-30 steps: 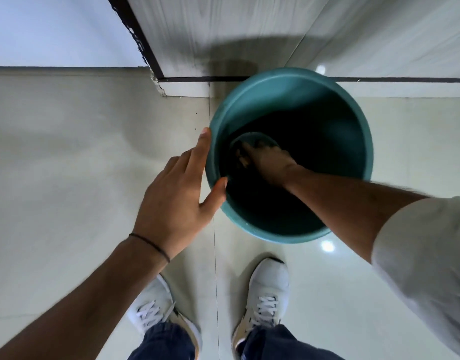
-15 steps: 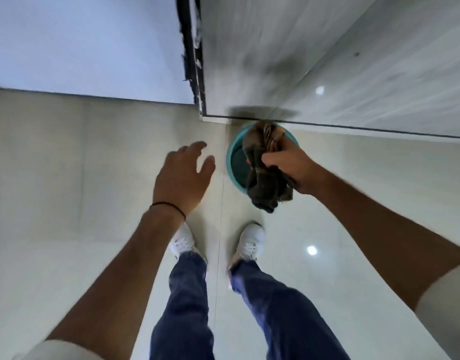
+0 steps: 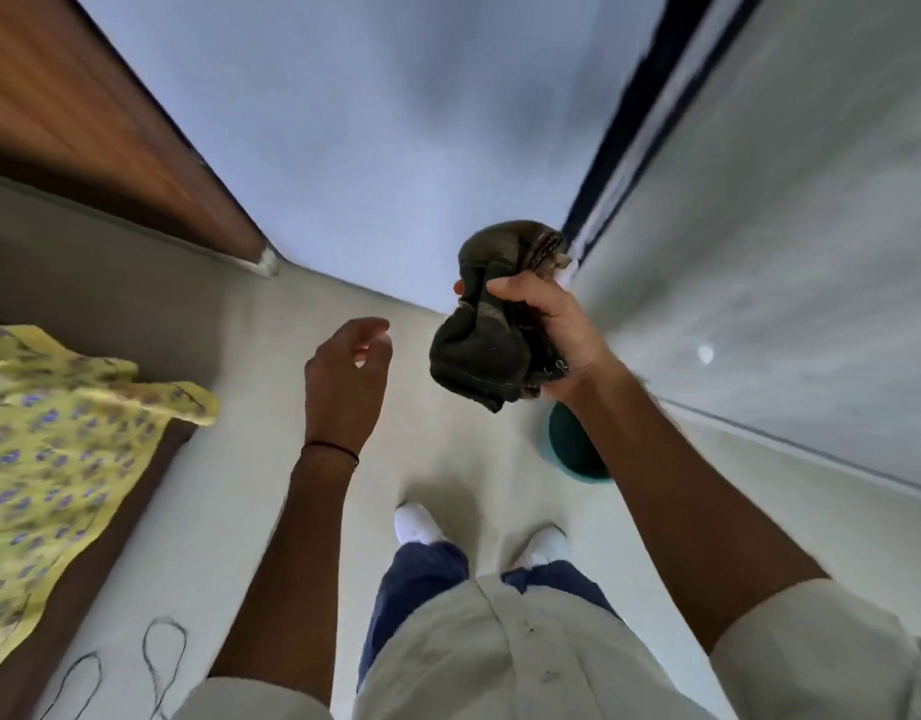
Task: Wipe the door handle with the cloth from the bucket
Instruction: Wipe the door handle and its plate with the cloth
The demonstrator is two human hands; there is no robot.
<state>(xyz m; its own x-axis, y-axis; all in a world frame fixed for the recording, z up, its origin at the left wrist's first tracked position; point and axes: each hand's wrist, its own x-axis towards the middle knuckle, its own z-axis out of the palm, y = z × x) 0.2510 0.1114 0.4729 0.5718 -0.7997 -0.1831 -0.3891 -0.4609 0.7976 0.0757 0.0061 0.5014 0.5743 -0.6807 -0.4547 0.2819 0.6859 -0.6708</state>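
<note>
My right hand (image 3: 554, 332) grips a bunched dark brown cloth (image 3: 482, 343) at about waist height, well above the floor. Below it the teal bucket (image 3: 565, 444) stands on the pale tiled floor, mostly hidden behind my right forearm. My left hand (image 3: 346, 379) hangs free to the left of the cloth, fingers loosely curled and apart, holding nothing. A grey door (image 3: 791, 236) with a dark frame edge rises on the right. No door handle is in view.
A brown wooden door or panel (image 3: 100, 132) stands at the upper left. A bed with a yellow flowered sheet (image 3: 58, 449) fills the left edge. A thin black cord (image 3: 162, 657) lies looped on the floor. My white shoes (image 3: 417, 524) stand below.
I have stood up: the bucket has dropped far below. My right hand lifted the cloth out of the bucket, and my left hand left the bucket's rim.
</note>
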